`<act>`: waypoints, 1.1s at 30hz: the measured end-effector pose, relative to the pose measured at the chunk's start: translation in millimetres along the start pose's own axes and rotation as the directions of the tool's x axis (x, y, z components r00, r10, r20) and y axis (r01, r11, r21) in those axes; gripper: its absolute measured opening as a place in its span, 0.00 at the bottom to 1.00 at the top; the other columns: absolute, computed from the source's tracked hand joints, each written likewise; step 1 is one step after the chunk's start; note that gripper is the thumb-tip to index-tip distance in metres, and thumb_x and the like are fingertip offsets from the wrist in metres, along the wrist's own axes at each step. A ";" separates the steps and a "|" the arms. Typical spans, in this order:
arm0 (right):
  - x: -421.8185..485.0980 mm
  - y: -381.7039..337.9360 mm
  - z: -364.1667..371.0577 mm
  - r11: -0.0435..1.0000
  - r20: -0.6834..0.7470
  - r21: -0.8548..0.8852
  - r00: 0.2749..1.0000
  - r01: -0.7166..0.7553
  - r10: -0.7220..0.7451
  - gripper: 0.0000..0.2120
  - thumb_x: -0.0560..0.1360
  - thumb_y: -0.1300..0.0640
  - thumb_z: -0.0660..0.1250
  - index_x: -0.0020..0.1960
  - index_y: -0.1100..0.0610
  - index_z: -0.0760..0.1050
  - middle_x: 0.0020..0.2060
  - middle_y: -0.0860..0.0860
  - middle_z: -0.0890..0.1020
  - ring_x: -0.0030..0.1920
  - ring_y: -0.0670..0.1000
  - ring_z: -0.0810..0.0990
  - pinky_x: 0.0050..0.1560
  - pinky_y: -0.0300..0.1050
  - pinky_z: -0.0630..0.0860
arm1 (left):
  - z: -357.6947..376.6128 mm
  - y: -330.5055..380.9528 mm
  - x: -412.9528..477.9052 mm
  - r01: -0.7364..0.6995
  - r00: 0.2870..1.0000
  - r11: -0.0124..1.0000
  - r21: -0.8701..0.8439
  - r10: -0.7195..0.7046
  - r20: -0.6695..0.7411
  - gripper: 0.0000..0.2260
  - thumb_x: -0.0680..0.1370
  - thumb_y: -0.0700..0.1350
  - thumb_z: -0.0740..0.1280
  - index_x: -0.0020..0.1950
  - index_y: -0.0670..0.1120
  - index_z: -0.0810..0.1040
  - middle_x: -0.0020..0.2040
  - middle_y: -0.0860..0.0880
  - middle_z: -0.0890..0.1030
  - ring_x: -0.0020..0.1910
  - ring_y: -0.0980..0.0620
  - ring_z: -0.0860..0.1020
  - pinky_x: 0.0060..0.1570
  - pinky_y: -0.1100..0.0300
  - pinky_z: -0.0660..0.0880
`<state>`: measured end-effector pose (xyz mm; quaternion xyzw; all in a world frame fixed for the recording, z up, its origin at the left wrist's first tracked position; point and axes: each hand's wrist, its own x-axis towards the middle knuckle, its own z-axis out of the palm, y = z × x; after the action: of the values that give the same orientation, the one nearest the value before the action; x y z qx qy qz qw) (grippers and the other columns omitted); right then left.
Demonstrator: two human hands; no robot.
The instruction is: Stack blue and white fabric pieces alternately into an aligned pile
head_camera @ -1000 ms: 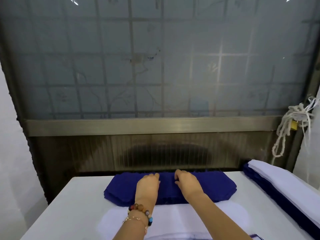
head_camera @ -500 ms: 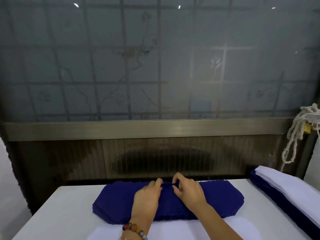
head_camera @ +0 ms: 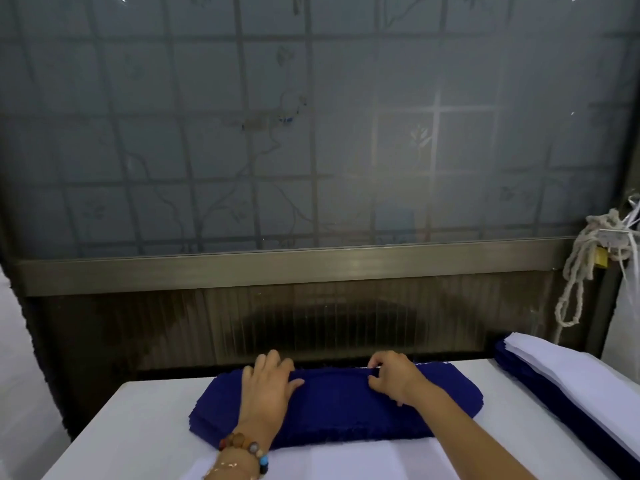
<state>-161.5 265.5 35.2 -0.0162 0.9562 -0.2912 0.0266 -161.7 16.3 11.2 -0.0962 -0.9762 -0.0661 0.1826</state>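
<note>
A thick pile of dark blue fabric pieces lies across the far middle of the white table. My left hand lies flat on its left half, fingers reaching the far edge. My right hand has its fingers curled at the pile's far edge and pinches the top blue piece there. White fabric pieces lie just in front of the blue pile, under my forearms. A second pile, white pieces over blue ones, sits at the right edge.
A frosted glass window with a metal sill stands right behind the table. A knotted white rope with a padlock hangs at the right. The table's left edge drops off near a white wall.
My hands, close together at the pile's middle before, have spread apart along its far edge. The right hand now pinches the top blue piece.
</note>
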 end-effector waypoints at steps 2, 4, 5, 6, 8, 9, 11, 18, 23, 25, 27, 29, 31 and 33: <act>-5.0 14.6 -13.8 0.998 0.028 -0.018 0.998 -0.063 0.063 0.12 0.78 0.53 0.66 0.61 0.51 0.72 0.46 0.51 0.79 0.36 0.46 0.78 0.27 0.33 0.72 | -5.7 -20.6 -6.0 0.027 1.000 0.999 0.016 -0.027 -0.008 0.13 0.80 0.60 0.58 0.61 0.58 0.71 0.55 0.57 0.65 0.55 0.57 0.64 0.58 0.59 0.62; -11.1 31.6 -28.4 0.991 0.029 -0.045 0.991 -0.126 0.127 0.14 0.77 0.53 0.66 0.62 0.52 0.72 0.43 0.50 0.78 0.33 0.46 0.77 0.26 0.33 0.71 | -11.7 -41.2 -12.6 0.070 0.997 0.997 0.037 -0.069 -0.026 0.13 0.79 0.61 0.58 0.61 0.59 0.72 0.53 0.57 0.64 0.54 0.58 0.64 0.57 0.59 0.62; -14.4 40.4 -35.8 0.986 0.021 -0.051 0.987 -0.160 0.162 0.15 0.77 0.52 0.66 0.63 0.53 0.71 0.42 0.50 0.77 0.32 0.46 0.77 0.25 0.34 0.71 | -14.5 -51.1 -15.9 0.096 0.995 0.994 0.050 -0.094 -0.032 0.14 0.79 0.62 0.58 0.61 0.59 0.72 0.53 0.56 0.64 0.54 0.57 0.64 0.56 0.60 0.62; -18.5 49.5 -43.1 0.979 0.012 -0.049 0.980 -0.198 0.199 0.15 0.77 0.52 0.66 0.63 0.52 0.69 0.42 0.50 0.77 0.32 0.46 0.77 0.25 0.34 0.71 | -16.9 -60.4 -18.8 0.123 0.992 0.990 0.063 -0.121 -0.033 0.14 0.79 0.62 0.58 0.61 0.59 0.72 0.54 0.56 0.65 0.55 0.57 0.64 0.56 0.60 0.62; -28.2 65.3 -55.0 0.961 -0.015 -0.017 0.961 -0.275 0.275 0.14 0.77 0.51 0.66 0.60 0.50 0.67 0.45 0.50 0.76 0.37 0.47 0.77 0.27 0.36 0.73 | -20.8 -75.0 -24.5 0.183 0.983 0.981 0.072 -0.182 -0.021 0.15 0.79 0.61 0.58 0.63 0.59 0.71 0.56 0.55 0.65 0.56 0.56 0.64 0.57 0.60 0.62; -32.8 72.3 -58.8 0.952 -0.038 0.003 0.951 -0.306 0.306 0.12 0.77 0.51 0.66 0.56 0.49 0.66 0.48 0.51 0.76 0.40 0.48 0.78 0.31 0.38 0.75 | -22.6 -79.7 -27.1 0.216 0.976 0.974 0.065 -0.215 -0.012 0.15 0.79 0.61 0.58 0.63 0.59 0.71 0.58 0.54 0.66 0.58 0.55 0.65 0.58 0.60 0.63; -39.0 84.4 -62.5 0.941 -0.101 0.012 0.936 -0.337 0.337 0.07 0.76 0.52 0.67 0.48 0.52 0.70 0.49 0.53 0.78 0.46 0.51 0.78 0.42 0.42 0.78 | -25.9 -85.5 -31.3 0.278 0.961 0.960 0.040 -0.278 0.001 0.15 0.80 0.59 0.59 0.64 0.58 0.71 0.61 0.53 0.66 0.60 0.54 0.65 0.60 0.58 0.63; -65.8 88.9 -60.7 0.952 -0.339 0.168 0.891 -0.258 0.301 0.04 0.77 0.55 0.68 0.44 0.54 0.76 0.43 0.51 0.80 0.46 0.51 0.78 0.47 0.43 0.74 | -39.1 -88.4 -41.2 0.401 0.903 0.849 -0.342 -0.430 -0.010 0.13 0.79 0.51 0.66 0.62 0.48 0.76 0.59 0.47 0.78 0.58 0.46 0.74 0.59 0.50 0.71; -92.6 83.7 -66.5 0.914 -0.404 0.390 0.873 -0.106 0.274 0.05 0.77 0.60 0.68 0.43 0.59 0.76 0.38 0.55 0.81 0.42 0.54 0.78 0.44 0.46 0.72 | -63.0 -93.1 -58.2 0.374 0.875 0.642 -0.669 -0.483 0.026 0.11 0.78 0.45 0.68 0.56 0.40 0.78 0.50 0.41 0.82 0.52 0.41 0.79 0.56 0.44 0.75; -104.8 81.4 -69.5 0.900 -0.428 0.431 0.865 -0.057 0.260 0.05 0.76 0.62 0.67 0.41 0.59 0.75 0.36 0.56 0.81 0.39 0.55 0.80 0.43 0.47 0.73 | -75.5 -91.6 -68.2 0.334 0.877 0.602 -0.725 -0.480 0.006 0.05 0.78 0.43 0.69 0.51 0.42 0.79 0.45 0.44 0.83 0.48 0.43 0.81 0.51 0.44 0.78; -118.9 80.8 -71.8 0.891 -0.426 0.453 0.871 -0.028 0.244 0.06 0.76 0.65 0.67 0.41 0.60 0.74 0.36 0.57 0.81 0.37 0.56 0.81 0.46 0.51 0.75 | -86.1 -89.9 -80.9 0.302 0.881 0.563 -0.769 -0.473 -0.001 0.03 0.78 0.43 0.68 0.46 0.44 0.79 0.41 0.46 0.83 0.43 0.46 0.82 0.43 0.49 0.80; -133.7 83.3 -73.1 0.880 -0.403 0.475 0.887 -0.006 0.224 0.06 0.76 0.67 0.66 0.41 0.62 0.74 0.37 0.59 0.81 0.37 0.58 0.80 0.49 0.56 0.75 | -94.2 -89.1 -95.0 0.290 0.886 0.555 -0.779 -0.464 -0.001 0.03 0.78 0.43 0.68 0.45 0.45 0.79 0.39 0.48 0.83 0.41 0.48 0.82 0.35 0.57 0.78; -150.2 86.8 -72.9 0.889 -0.368 0.458 0.907 -0.012 0.202 0.05 0.76 0.67 0.66 0.42 0.65 0.74 0.35 0.59 0.80 0.37 0.56 0.79 0.47 0.52 0.76 | -96.9 -90.0 -110.2 0.313 0.888 0.547 -0.777 -0.458 0.035 0.04 0.78 0.44 0.68 0.45 0.45 0.79 0.38 0.49 0.83 0.40 0.50 0.82 0.33 0.62 0.76; -166.9 91.1 -71.7 0.882 -0.327 0.471 0.925 -0.020 0.196 0.06 0.76 0.68 0.66 0.41 0.66 0.74 0.32 0.57 0.79 0.33 0.52 0.78 0.38 0.40 0.77 | -97.1 -91.0 -125.4 0.385 0.879 0.533 -0.753 -0.460 0.124 0.05 0.78 0.45 0.68 0.44 0.44 0.79 0.38 0.48 0.83 0.39 0.50 0.82 0.33 0.61 0.76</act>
<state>-0.6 388.7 50.7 0.0992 0.8475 -0.5045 -0.1318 -32.8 -108.8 46.1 0.0783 -0.8411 -0.5146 0.1472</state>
